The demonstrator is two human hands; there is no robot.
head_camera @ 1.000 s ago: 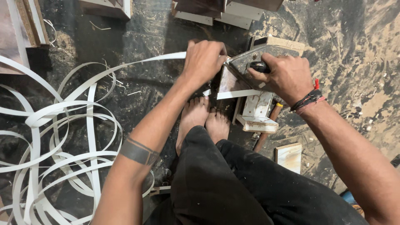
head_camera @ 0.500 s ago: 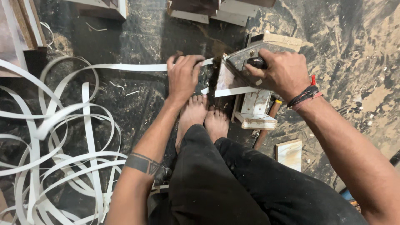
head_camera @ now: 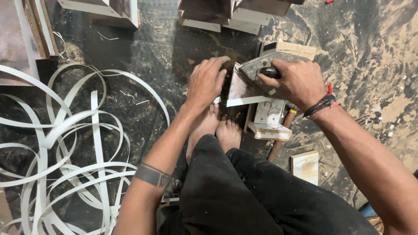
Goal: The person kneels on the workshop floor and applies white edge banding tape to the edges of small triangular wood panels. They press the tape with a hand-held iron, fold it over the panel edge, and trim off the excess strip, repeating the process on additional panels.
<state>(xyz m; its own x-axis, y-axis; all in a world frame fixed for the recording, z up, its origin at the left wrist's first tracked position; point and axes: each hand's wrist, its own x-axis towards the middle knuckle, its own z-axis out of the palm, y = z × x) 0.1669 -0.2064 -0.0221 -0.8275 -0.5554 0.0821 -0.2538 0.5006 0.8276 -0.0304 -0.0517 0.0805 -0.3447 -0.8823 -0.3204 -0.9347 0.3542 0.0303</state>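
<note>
The right hand [head_camera: 300, 82] curls tight around the black knob of a metal trimming tool [head_camera: 254, 76] on a small wooden block [head_camera: 270, 124] (it looks heavy and hard), while the left hand [head_camera: 207, 82] presses bent fingers on the thin, bendy white strip [head_camera: 244, 101] beside the bare feet [head_camera: 215, 128].

A dark, textured floor [head_camera: 174, 48] is filling the whole view, and pale sawdust is lying thick over its right side [head_camera: 374, 56], thinning to scattered specks toward the middle. Loose coils of white edge strip [head_camera: 65, 148] are sprawling across the left, overlapping one another. Wooden board pieces with white edges [head_camera: 113, 11] are sitting along the top, and more dark panels [head_camera: 226, 11] are lying beside them. A small light wood offcut [head_camera: 305, 166] is resting flat at the lower right. Soft, even light is falling from above, casting only faint shadows.
</note>
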